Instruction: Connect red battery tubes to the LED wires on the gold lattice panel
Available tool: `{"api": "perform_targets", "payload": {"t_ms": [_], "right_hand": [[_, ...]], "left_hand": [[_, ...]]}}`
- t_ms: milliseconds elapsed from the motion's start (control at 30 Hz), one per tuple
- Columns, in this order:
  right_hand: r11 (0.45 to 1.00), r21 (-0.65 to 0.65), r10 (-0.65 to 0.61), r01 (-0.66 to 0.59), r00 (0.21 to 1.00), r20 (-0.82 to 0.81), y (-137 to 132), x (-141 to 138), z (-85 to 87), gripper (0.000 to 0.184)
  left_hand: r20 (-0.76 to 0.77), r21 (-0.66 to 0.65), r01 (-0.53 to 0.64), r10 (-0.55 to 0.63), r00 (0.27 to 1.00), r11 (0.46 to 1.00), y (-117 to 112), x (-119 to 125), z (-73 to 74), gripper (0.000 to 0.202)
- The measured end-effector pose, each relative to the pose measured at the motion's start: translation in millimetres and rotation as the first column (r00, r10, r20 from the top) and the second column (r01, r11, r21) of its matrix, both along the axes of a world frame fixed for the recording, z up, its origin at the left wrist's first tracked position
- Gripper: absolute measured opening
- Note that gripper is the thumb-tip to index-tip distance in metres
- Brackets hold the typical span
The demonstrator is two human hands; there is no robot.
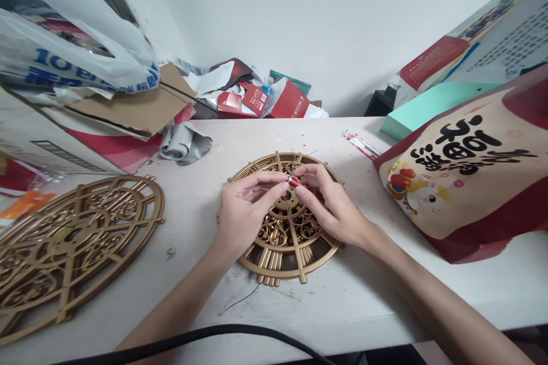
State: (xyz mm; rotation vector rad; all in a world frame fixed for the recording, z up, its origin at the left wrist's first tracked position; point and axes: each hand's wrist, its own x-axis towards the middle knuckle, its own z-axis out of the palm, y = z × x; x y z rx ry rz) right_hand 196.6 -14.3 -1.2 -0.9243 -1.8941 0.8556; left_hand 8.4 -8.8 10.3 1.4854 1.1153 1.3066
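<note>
Slanting slightly, slim red cylinder (297,182) with silvery end sits over centre of gold Roman-numeral clock frame (282,271). Likely light, stiff, smooth enough to roll; best pinched mid-length. Left hand (243,205): thumb and fingertips nearly closed, pinching silvery end. Right hand (331,202): fingers curled, thumb opposed, gripping red part. Frame lies flat on white table (190,199).

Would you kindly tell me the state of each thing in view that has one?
Left hand: pinched on the cylinder's silver end
Right hand: closed around the red body
Red cylinder: held between both hands
Gold frame under the hands: lying flat
Gold frame at left: lying flat
Gray wrap: loosely rolled
White plastic bag: crumpled
Black cable: curved, partly out of view
</note>
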Motion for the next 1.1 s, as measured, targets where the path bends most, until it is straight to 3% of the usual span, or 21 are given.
{"api": "perform_targets", "payload": {"t_ms": [367, 533, 767, 933, 1100], "right_hand": [[0.999, 0.022, 0.022, -0.024, 0.998, 0.058, -2.4, -4.7, 0.1, 0.019], [0.999, 0.001, -0.036, 0.036, 0.995, 0.089, 2.4, 2.0, 3.4, 0.032], [0.975, -0.082, -0.204, 0.207, 0.978, 0.046, 16.1, 25.3, 12.5, 0.051], [0.989, -0.070, -0.117, 0.131, 0.978, 0.174, 20.6, 36.6, 13.8, 0.037], [0.987, -0.031, 0.162, -0.159, 0.966, 0.204, 19.8, 34.7, 10.9, 0.022]], "left_hand": [[0.100, -0.061, -0.025, 0.031, 0.995, 0.998, 2.2, 0.5, -2.5, 0.014], [0.179, -0.116, -0.028, 0.048, 0.983, 0.993, 7.3, -3.7, -7.0, 0.016], [0.311, -0.170, -0.130, 0.179, 0.933, 0.977, 19.9, -13.4, -7.5, 0.018], [0.359, -0.198, -0.116, 0.182, 0.915, 0.973, 25.9, -18.0, -10.8, 0.019], [0.381, -0.212, -0.091, 0.168, 0.909, 0.973, 29.1, -22.0, -12.8, 0.019]]}}
